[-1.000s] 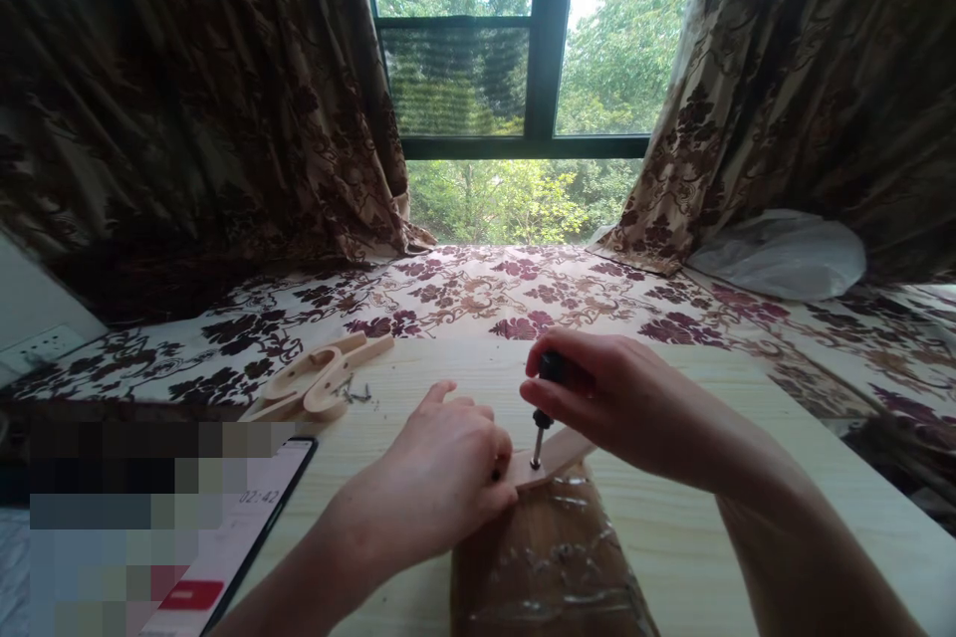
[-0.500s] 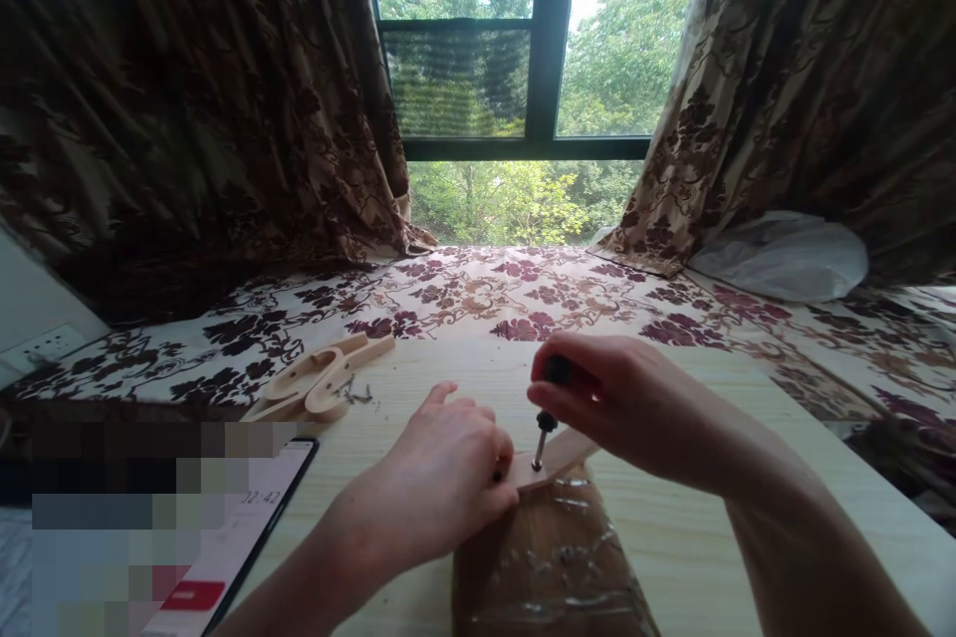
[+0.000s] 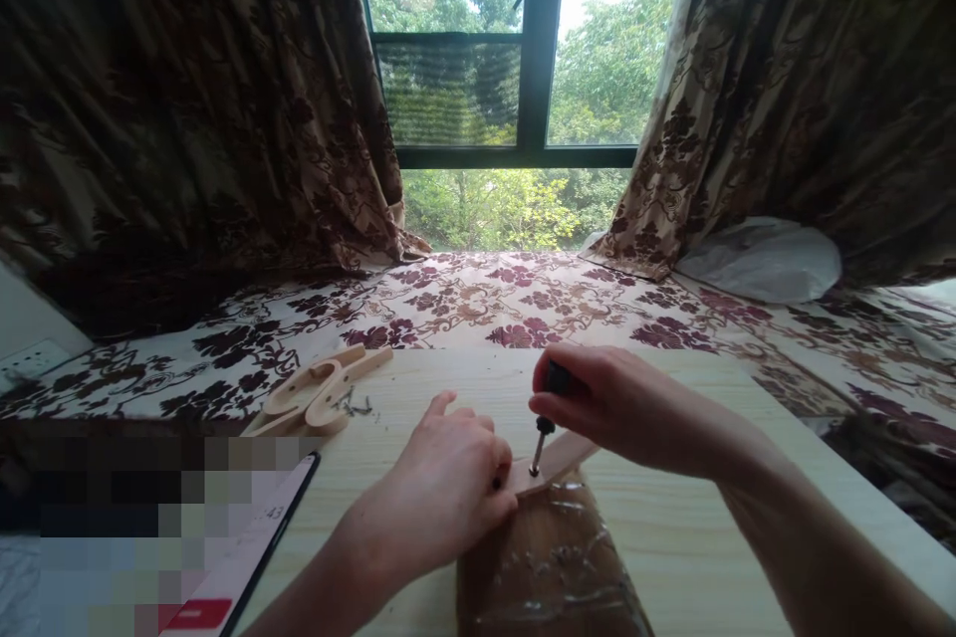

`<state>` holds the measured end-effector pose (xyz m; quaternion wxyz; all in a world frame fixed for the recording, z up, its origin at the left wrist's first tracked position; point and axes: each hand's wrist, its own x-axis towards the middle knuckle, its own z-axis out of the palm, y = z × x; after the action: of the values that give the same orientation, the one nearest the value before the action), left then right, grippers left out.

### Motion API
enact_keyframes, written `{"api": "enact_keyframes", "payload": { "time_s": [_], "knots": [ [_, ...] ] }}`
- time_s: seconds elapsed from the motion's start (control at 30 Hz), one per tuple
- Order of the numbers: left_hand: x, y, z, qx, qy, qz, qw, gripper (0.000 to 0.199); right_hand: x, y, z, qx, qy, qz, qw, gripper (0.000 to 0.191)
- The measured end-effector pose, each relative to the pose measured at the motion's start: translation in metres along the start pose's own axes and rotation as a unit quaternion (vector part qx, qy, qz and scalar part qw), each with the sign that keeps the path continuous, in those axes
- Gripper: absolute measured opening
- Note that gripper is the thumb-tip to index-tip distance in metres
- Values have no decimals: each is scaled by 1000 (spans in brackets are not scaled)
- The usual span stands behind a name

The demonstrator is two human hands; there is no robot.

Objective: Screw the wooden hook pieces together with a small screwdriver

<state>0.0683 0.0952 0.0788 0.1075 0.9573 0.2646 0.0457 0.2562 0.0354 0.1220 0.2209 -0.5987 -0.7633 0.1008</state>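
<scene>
My right hand (image 3: 590, 388) is closed around the black handle of a screwdriver (image 3: 539, 443), which stands nearly upright. Its metal tip meets a dark spot in the pale wooden piece (image 3: 557, 466). With fingers pressed on the left end of that wooden piece, my left hand (image 3: 455, 468) grips it; the fingertips are partly hidden. The wooden piece rests over the far end of a brown block wrapped in clear tape (image 3: 549, 557).
Curved wooden parts with holes (image 3: 321, 393) lie at the back left of the light wooden board (image 3: 694, 537). Several small screws (image 3: 357, 406) are scattered beside them. A phone (image 3: 258, 547) stands at the left edge. Farther back are a floral cloth (image 3: 478, 304) and a white plastic bag (image 3: 766, 259).
The view has shifted slightly, so the scene sits a little lower. Both hands keep their places on the wooden piece and screwdriver; the right hand's grip looks slightly turned.
</scene>
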Motion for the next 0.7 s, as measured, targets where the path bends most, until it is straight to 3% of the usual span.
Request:
{"api": "enact_keyframes", "payload": {
  "time_s": [0.17, 0.3, 0.53, 0.7],
  "knots": [
    [0, 0, 2, 11, 10, 8, 1000, 19, 6, -29, -25, -122, -153, -125, 973, 5],
    [-1, 1, 0, 1, 3, 12, 1000, 22, 19, -45, -30, -196, -240, -126, 943, 8],
    [1, 3, -7, 9, -11, 11, 1000, 20, 22, -27, -33, -148, -214, -47, 964, 15],
    [-9, 7, -16, 33, 4, -3, 999, 10, 24, -37, -41, -202, -251, -78, 943, 13]
  ]
}}
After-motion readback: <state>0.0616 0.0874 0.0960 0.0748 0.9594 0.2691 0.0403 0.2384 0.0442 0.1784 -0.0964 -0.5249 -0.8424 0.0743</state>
